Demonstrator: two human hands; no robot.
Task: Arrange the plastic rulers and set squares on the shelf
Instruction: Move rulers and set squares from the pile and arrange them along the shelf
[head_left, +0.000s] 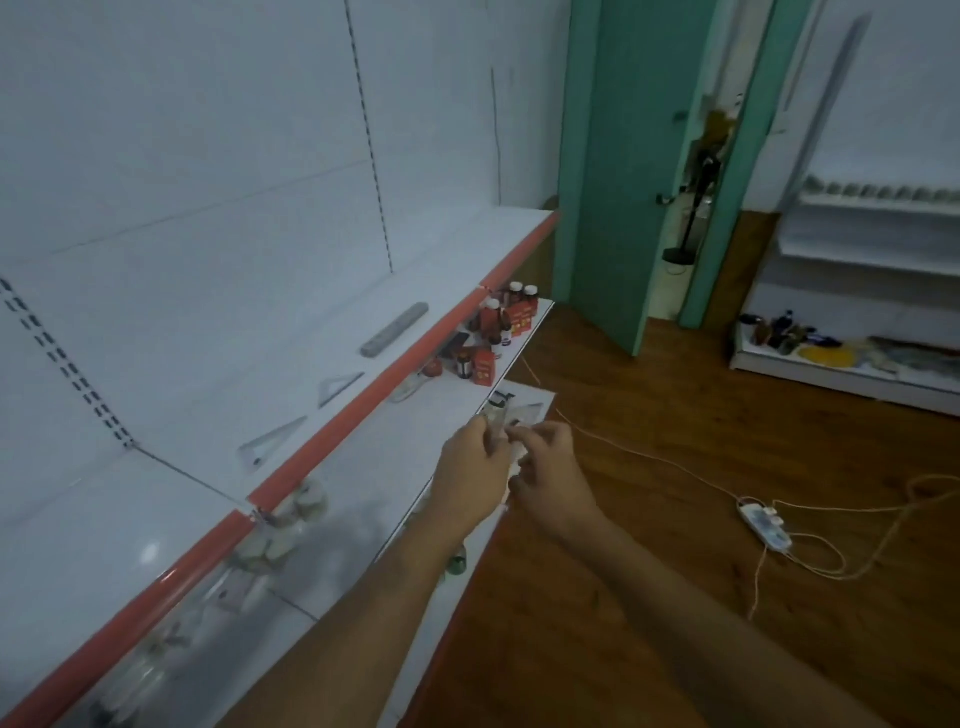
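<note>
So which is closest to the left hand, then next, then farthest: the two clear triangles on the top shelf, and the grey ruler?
From the left hand, in the head view:
1. Near set square, on the top shelf to the hand's left.
2. Far set square, further along the same shelf.
3. Grey ruler, farthest along, towards the green door.

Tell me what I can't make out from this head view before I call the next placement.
- The clear item pinched between the left hand and right hand: blurred and covered by fingers, so its shape is unclear.
- Markings on the two set squares and the ruler on the top shelf: too small.
- Jars on the lower shelf: partly hidden by the red shelf edge.
</note>
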